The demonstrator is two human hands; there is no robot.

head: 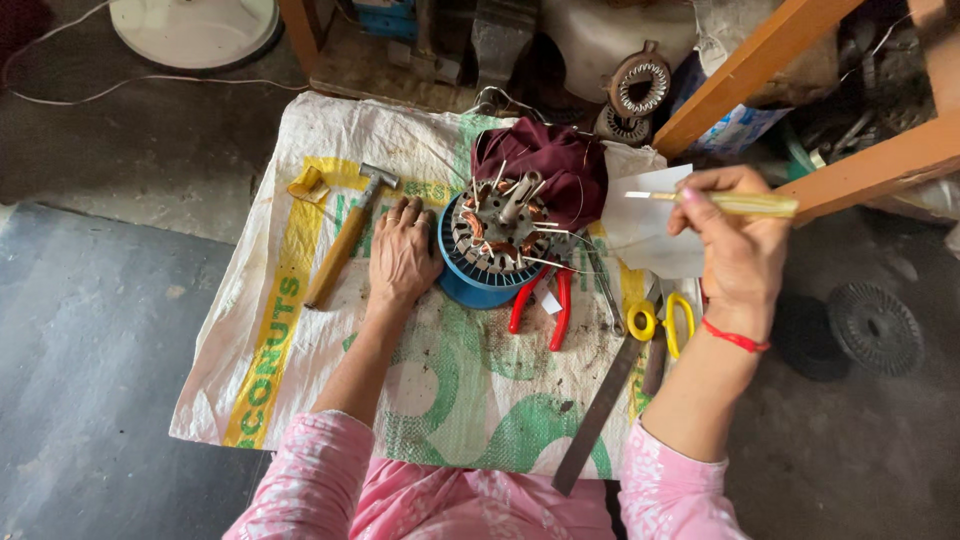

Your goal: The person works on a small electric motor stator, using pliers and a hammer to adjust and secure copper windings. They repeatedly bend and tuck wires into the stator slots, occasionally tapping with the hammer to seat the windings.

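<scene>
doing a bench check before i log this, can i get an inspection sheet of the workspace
surface: woven sack spread on dark floor, dusty.
job's things: motor stator with copper windings on a blue ring; yellow-handled tool.
clutter: hammer, red pliers, yellow scissors, metal file, maroon cloth, paper sheet.
grips: left hand rests against the blue ring; right hand holds the tool.
cables: white cord on floor.
surroundings: wooden frame, spare stators, black disc.
</scene>
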